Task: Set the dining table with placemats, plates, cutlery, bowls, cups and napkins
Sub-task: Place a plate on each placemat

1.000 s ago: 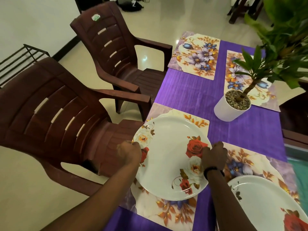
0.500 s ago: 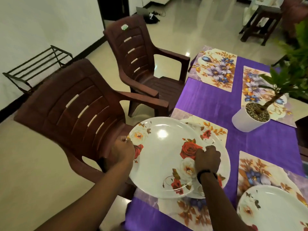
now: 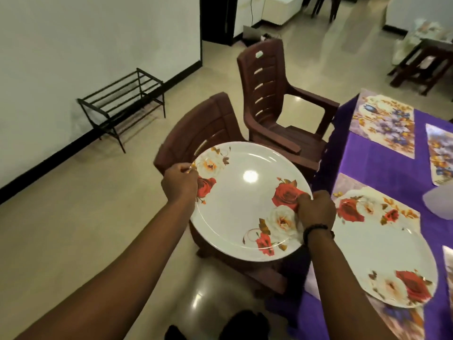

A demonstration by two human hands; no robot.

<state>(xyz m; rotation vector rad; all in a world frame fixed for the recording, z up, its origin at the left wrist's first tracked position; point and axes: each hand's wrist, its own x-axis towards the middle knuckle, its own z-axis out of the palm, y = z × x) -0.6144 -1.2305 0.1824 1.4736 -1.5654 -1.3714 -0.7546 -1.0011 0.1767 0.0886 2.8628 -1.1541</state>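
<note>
I am finding no words, brands or numbers that I can read anywhere in my view. I am seeing a small pale sticker (image 3: 259,54) near the top edge of the far chair (image 3: 272,99) backrest, but whatever is printed on it is too small and blurred to make out. The plates are carrying only flower prints, no lettering.

2 chairs (image 3: 277,111) (armrests out) block the table's (image 3: 382,165) edge.
</note>
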